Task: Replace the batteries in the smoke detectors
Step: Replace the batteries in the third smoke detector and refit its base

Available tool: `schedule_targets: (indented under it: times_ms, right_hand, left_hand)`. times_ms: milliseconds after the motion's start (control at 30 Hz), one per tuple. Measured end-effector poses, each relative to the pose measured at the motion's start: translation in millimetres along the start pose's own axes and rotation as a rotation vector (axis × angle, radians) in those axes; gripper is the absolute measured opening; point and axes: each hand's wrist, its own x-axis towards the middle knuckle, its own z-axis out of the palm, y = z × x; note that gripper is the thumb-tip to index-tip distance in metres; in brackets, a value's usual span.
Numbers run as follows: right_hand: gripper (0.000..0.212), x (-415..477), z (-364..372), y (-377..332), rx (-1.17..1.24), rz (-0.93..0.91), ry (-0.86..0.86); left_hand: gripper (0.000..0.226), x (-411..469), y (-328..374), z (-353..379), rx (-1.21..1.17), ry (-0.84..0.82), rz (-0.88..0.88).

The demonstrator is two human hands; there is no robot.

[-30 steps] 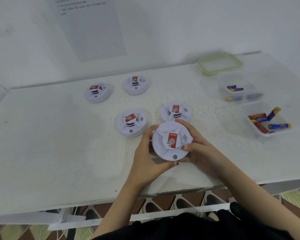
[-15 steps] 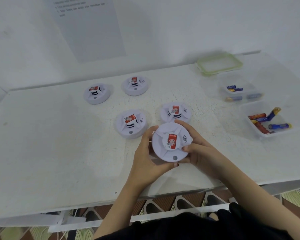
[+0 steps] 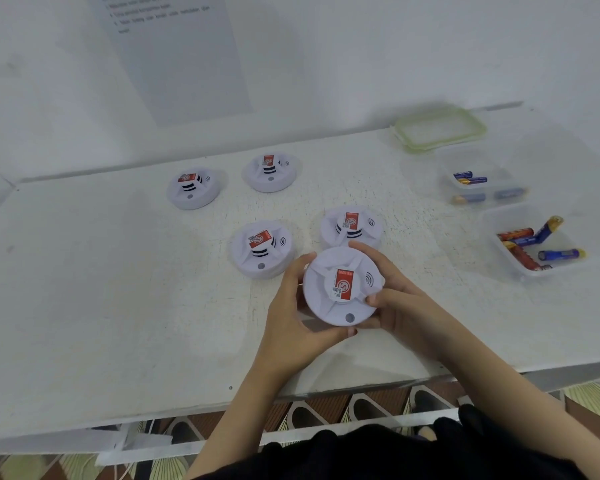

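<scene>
i've got both hands on one smoke detector (image 3: 340, 289), face up over the bench (image 3: 118, 306) near the middle of its front edge. left hand (image 3: 291, 313) curls round the left rim; right hand (image 3: 399, 306) grips the right rim, thumb pressed on top. a second detector (image 3: 350, 225) sits just behind, a third detector (image 3: 262, 247) to the left. the battery tub (image 3: 534, 244) stands near the right edge.

In front of me a white table (image 3: 84, 306), its top rough and a little worn, stands against a plain white wall (image 3: 395, 46). A greyish paper (image 3: 181, 71) hangs on this wall, its print too blurred to read. Under the table edge shows a floor (image 3: 326, 408) patterned in brown and pale green. The light is soft and even.
</scene>
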Motion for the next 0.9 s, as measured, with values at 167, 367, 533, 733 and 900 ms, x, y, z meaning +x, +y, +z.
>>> schedule_targets:
  times_ms: [167, 367, 533, 733, 900]
  right_hand:
    - [0.070, 0.1, 0.3, 0.0, 0.002, 0.002, -0.002]
    - [0.065, -0.2, -0.5, 1.9, -0.089, -0.008, 0.043]
    - [0.067, -3.7, -3.0, -12.6, -0.321, 0.042, 0.035]
    - [0.090, 6.8, -10.2, -57.2, -0.561, 0.076, -0.138]
    - [0.077, 46.7, -17.0, -105.0, -0.851, -0.026, 0.007]
  left_hand:
    - [0.090, -0.4, 1.7, -0.2, 0.010, 0.004, -0.002]
    - [0.086, -1.4, 7.9, -1.9, 0.023, 0.010, -0.022]
    - [0.086, -3.2, 11.7, -2.5, 0.058, 0.015, -0.041]
    - [0.083, 23.9, 33.7, -13.8, 0.102, 0.028, 0.043]
    - [0.097, 82.6, 45.3, -28.1, 0.205, -0.012, -0.008]
